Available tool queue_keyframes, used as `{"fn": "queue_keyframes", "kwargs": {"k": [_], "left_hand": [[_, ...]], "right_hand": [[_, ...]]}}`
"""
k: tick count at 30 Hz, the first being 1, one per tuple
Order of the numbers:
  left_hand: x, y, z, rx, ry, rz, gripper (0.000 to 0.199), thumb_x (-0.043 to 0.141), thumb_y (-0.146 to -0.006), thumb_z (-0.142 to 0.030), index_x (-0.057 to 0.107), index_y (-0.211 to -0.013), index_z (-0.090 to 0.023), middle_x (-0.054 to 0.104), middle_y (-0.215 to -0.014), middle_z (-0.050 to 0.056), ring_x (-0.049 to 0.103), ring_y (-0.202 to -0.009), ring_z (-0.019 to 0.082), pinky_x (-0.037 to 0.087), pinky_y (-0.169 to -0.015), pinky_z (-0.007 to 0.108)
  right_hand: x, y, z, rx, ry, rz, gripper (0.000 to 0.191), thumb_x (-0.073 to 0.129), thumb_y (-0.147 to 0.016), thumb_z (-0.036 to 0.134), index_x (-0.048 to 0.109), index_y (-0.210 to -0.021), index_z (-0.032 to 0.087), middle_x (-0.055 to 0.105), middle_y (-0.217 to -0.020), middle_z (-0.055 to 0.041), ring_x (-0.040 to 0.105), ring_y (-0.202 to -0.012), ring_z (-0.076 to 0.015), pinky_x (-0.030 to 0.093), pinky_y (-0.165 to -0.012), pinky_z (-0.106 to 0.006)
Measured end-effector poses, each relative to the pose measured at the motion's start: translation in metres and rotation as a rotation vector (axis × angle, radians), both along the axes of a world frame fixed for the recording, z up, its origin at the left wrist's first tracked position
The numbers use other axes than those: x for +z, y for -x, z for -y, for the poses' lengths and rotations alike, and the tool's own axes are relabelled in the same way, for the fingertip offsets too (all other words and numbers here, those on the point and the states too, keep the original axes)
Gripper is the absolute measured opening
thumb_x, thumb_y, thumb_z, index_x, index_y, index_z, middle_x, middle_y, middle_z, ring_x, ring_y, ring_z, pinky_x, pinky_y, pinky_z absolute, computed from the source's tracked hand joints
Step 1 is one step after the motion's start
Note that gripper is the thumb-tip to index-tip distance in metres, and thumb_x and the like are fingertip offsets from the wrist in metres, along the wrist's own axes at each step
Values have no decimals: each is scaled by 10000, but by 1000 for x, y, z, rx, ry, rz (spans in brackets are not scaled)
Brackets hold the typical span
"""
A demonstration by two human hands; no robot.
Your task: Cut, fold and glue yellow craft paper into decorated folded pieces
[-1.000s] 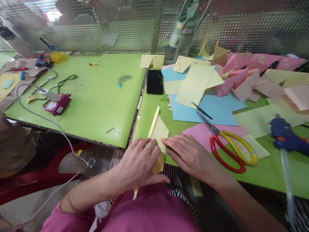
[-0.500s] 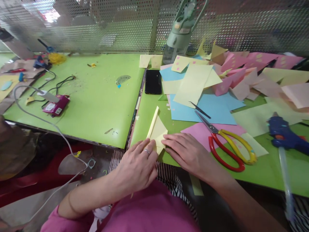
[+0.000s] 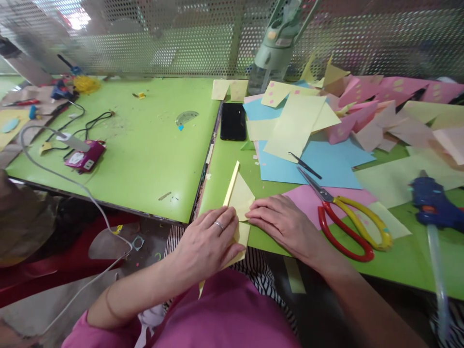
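Note:
A folded pale yellow paper (image 3: pixel 240 197) lies at the front edge of the green table, with a narrow folded strip along its left side. My left hand (image 3: pixel 213 237), wearing a ring, holds it down, fingers across the fold and thumb on the lower part. The paper's lower end hangs past the table edge toward my lap. My right hand (image 3: pixel 284 224) rests on the tabletop with fingers loosely extended side by side, their tips touching the paper's right edge. Scissors (image 3: pixel 335 208) with red and yellow handles lie just beyond that hand, beside dark tweezers (image 3: pixel 305 165).
A black phone (image 3: pixel 233 122) and a water bottle (image 3: pixel 273 53) stand behind the paper. Coloured sheets (image 3: pixel 319 159) and folded pink pieces (image 3: pixel 357 118) cover the right side. A blue glue gun (image 3: pixel 435 200) lies far right. Left are a purple power adapter (image 3: pixel 85 155) and cables.
The paper's lower part has come open below my left hand, showing more yellow. My left thumb now lies on it. My right hand has shifted slightly right, off the paper's corner.

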State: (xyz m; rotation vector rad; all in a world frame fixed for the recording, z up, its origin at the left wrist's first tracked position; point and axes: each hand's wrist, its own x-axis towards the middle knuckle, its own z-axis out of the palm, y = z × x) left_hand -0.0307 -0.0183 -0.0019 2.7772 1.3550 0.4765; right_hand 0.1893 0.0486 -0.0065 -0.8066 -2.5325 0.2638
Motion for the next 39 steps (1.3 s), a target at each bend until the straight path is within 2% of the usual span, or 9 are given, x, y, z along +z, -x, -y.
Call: {"fn": "queue_keyframes", "kwargs": {"k": [3, 8, 11, 16, 20, 27, 39], "left_hand": [[0, -1, -1, -11, -13, -17, 398, 424, -1025, -387, 589, -1223, -84, 623, -1316, 116, 567, -1210, 260, 485, -1010, 368], [0, -3, -1, -10, -30, -24, 321, 461, -1015, -342, 611, -1157, -96, 673, -1169, 89, 604, -1057, 233, 517, -876, 363], [-1, -3, -1, -12, -43, -37, 331, 478, -1010, -349, 598, -1170, -85, 677, -1152, 87, 605, -1032, 221, 505, -889, 365], [-3, -2, -1, -4, -42, -50, 334, 499, -1005, -343, 577, -1204, -86, 674, -1176, 80, 593, -1088, 214, 486, -929, 354], [-5, -2, 1, 4, -62, -68, 320, 463, -1019, -327, 582, -1205, -96, 674, -1197, 82, 593, -1099, 215, 492, -907, 345], [-6, -1, 2, -8, -60, -111, 387, 393, -1044, -368, 559, -1253, -89, 658, -1230, 99, 584, -1111, 215, 488, -921, 352], [-2, -6, 0, -5, -3, -142, 426, 382, -1041, -370, 471, -1372, -116, 639, -1197, 90, 568, -1077, 231, 487, -857, 364]], "right_hand": [[0, 0, 1, -21, 62, -18, 209, 489, -999, 289, 676, -962, 205, 706, -967, -51, 596, -878, -183, 458, -781, -343], [-2, -2, 2, -32, 115, -35, 190, 495, -995, 313, 648, -946, 211, 681, -964, -48, 588, -884, -184, 453, -788, -353], [-3, -2, 4, -42, 157, -37, 150, 512, -987, 303, 631, -956, 218, 661, -993, -47, 584, -922, -189, 450, -823, -363], [-4, 3, 8, -141, 209, -37, 153, 524, -978, 334, 585, -911, 210, 645, -994, -64, 595, -966, -217, 451, -840, -395], [-5, 7, 8, -190, 239, -67, 184, 522, -973, 363, 570, -863, 224, 646, -992, -65, 608, -969, -226, 465, -841, -407], [-4, 13, 9, -275, 266, -70, 148, 540, -949, 315, 562, -828, 234, 652, -971, -67, 618, -947, -234, 490, -822, -422], [-5, 13, 11, -280, 237, -76, 117, 554, -933, 277, 547, -826, 231, 637, -980, -73, 617, -967, -237, 508, -834, -428]]}}
